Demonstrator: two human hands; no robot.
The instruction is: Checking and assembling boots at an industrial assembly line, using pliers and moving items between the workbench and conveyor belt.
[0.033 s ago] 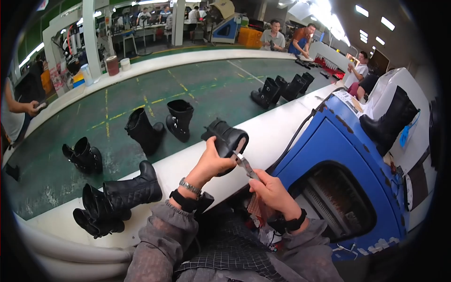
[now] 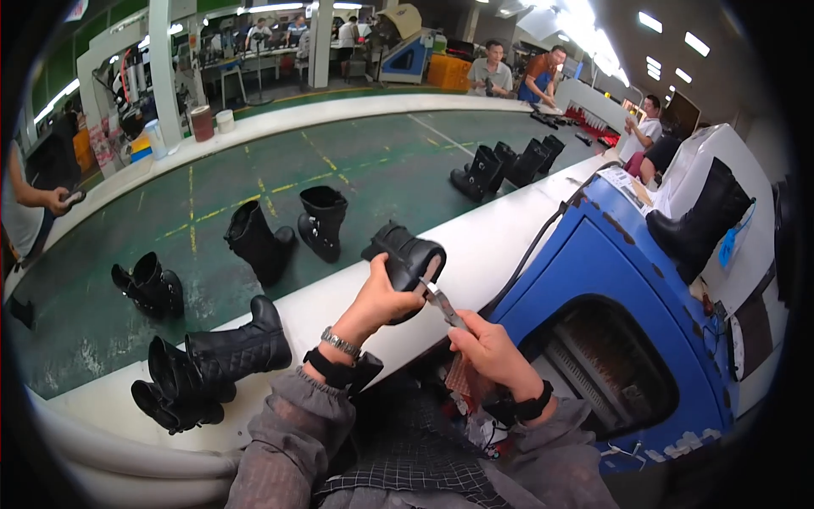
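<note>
My left hand (image 2: 383, 297) is closed round a black ankle boot (image 2: 397, 248), tipped on its side above the white ledge. Its underside turns toward me on the right, with a pale patch on it. The fist of my right hand (image 2: 498, 352) wraps the handles of a metal hand tool that looks like pliers (image 2: 443, 304). The tool's tip meets the sole's edge close to my left fingers; whether its jaws grip anything cannot be made out.
Black boots (image 2: 259, 242) stand on the green conveyor belt (image 2: 229, 178). More boots (image 2: 242, 343) lie on the white ledge (image 2: 475, 229) at left. A blue machine (image 2: 551, 280) with a dark window is at my right, a tall boot (image 2: 704, 216) on top. Several people work beyond the belt.
The view has shifted very slightly. My hands, the boot and the tool keep nearly the same pose, with the tool's tip still at the sole.
</note>
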